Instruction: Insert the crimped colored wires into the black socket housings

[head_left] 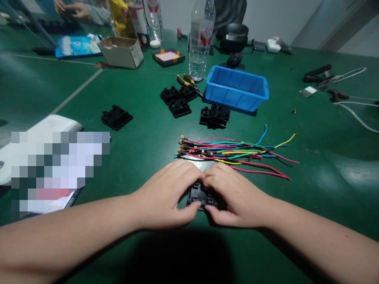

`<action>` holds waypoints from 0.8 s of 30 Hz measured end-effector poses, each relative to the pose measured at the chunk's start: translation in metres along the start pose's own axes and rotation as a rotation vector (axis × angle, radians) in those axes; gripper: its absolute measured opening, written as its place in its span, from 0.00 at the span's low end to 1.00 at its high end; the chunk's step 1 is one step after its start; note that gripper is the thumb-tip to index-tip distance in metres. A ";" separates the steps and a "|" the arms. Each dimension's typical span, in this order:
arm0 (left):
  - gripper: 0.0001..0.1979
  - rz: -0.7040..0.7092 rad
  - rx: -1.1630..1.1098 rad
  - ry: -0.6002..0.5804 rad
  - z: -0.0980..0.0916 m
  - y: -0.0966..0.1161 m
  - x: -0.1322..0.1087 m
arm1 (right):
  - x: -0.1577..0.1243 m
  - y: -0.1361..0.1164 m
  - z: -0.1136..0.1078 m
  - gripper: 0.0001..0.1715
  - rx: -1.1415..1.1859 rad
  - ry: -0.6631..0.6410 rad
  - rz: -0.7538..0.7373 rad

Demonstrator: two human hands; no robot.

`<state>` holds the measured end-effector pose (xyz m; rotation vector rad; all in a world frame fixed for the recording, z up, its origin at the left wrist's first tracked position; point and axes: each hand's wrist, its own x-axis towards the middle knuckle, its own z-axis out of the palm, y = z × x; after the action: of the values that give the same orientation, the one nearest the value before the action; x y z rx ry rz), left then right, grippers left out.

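A small black plastic connector block [202, 196] sits low on the green table, gripped from both sides. My left hand [167, 196] pinches its left edge with thumb and curled fingers. My right hand [233, 197] holds its right edge the same way. Just beyond the hands lies a loose bundle of coloured wires [231, 152] with brass terminals at their left ends. Further back lie more black connector blocks: one alone at the left [116, 116], a cluster in the middle [177, 100], and a pair [215, 116] in front of a blue plastic bin [237, 88].
Yellow-handled pliers [187, 81] and a clear water bottle [201, 39] stand behind the blocks. A cardboard box [121, 51] and a small tray [168, 56] sit at the back. Cables and a charger [309, 92] lie at the right. Another person's hands [71, 10] show at the far left.
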<state>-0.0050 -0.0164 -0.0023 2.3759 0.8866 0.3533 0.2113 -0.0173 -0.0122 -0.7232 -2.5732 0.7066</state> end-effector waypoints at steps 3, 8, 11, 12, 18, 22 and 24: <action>0.12 -0.001 -0.004 0.005 0.000 0.002 -0.001 | 0.000 -0.001 0.001 0.13 -0.015 0.002 0.003; 0.12 -0.011 -0.022 0.030 0.000 0.004 0.000 | -0.002 -0.001 0.002 0.13 -0.027 0.014 -0.018; 0.12 -0.007 -0.027 0.032 0.000 0.004 0.001 | -0.002 -0.001 0.002 0.13 -0.024 0.014 -0.017; 0.11 -0.006 -0.027 0.033 0.000 0.004 0.001 | -0.002 0.000 0.002 0.13 -0.024 0.013 -0.015; 0.11 0.004 -0.016 0.053 0.002 0.003 0.000 | -0.001 0.000 0.003 0.12 -0.024 0.024 -0.012; 0.09 0.016 0.020 0.062 0.002 0.003 -0.003 | -0.001 -0.001 0.002 0.12 -0.020 0.029 -0.011; 0.08 0.016 0.046 0.082 0.001 0.003 -0.003 | -0.001 -0.001 0.001 0.13 -0.006 0.037 0.001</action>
<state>-0.0053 -0.0210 -0.0016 2.4270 0.9226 0.4433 0.2114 -0.0191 -0.0122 -0.7322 -2.5432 0.6798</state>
